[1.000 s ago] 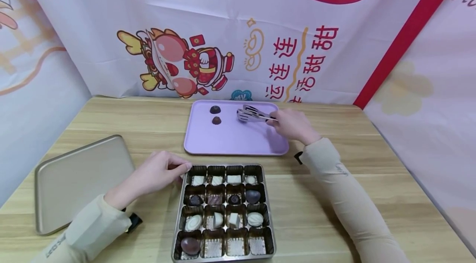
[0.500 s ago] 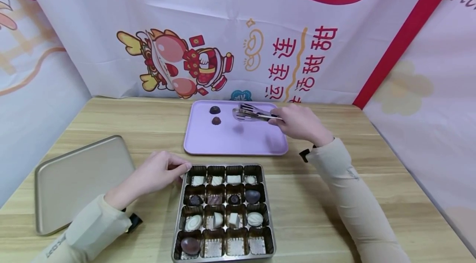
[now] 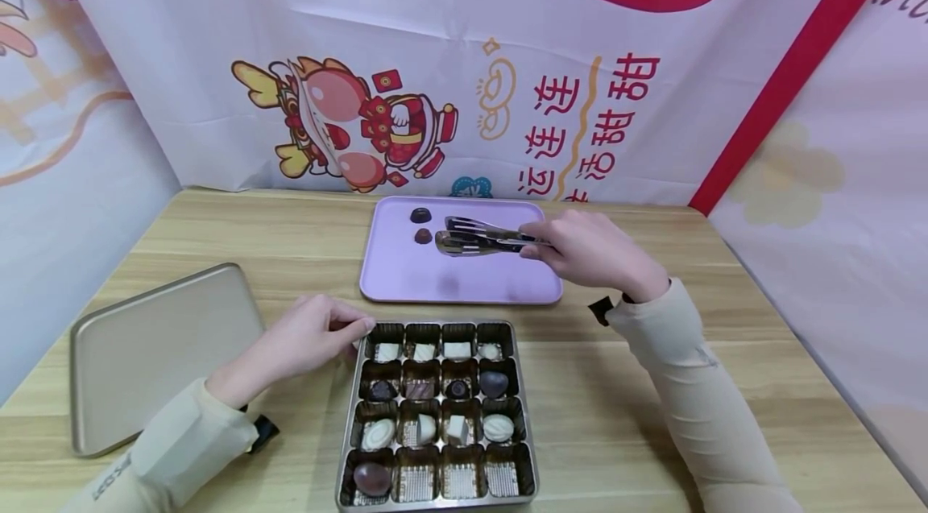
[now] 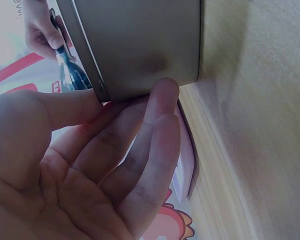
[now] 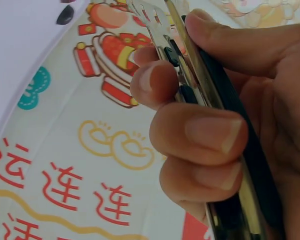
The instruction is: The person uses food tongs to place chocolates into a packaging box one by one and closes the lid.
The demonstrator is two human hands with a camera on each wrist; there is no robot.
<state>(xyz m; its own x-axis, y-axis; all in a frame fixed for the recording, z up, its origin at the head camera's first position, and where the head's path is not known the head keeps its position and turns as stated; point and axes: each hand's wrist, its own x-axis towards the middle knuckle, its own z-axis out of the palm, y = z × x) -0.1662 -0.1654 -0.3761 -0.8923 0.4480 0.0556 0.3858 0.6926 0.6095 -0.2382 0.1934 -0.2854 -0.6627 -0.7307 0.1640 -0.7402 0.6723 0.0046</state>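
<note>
My right hand (image 3: 590, 249) grips metal serving tongs (image 3: 482, 237) with slotted ends, its fingers curled round the dark handles in the right wrist view. The tongs hang over the lilac tray (image 3: 391, 275), their ends just right of a brown chocolate (image 3: 424, 236); a darker chocolate (image 3: 420, 215) lies behind it. I cannot make out anything between the tong ends. My left hand (image 3: 315, 334) holds the far left corner of the square metal chocolate box (image 3: 535, 457). In the left wrist view its thumb is at the rim and its fingers lie against the box's side (image 4: 145, 45).
The box insert has rows of compartments with white and dark chocolates; three in the near row are empty. A flat metal lid (image 3: 167, 360) lies on the wooden table (image 3: 725, 320) at left. A printed cloth (image 3: 406, 6) hangs behind the tray.
My right hand has lifted the tongs slightly off the tray and moved them left and nearer, towards the brown chocolate. The left hand and the box have stayed in place.
</note>
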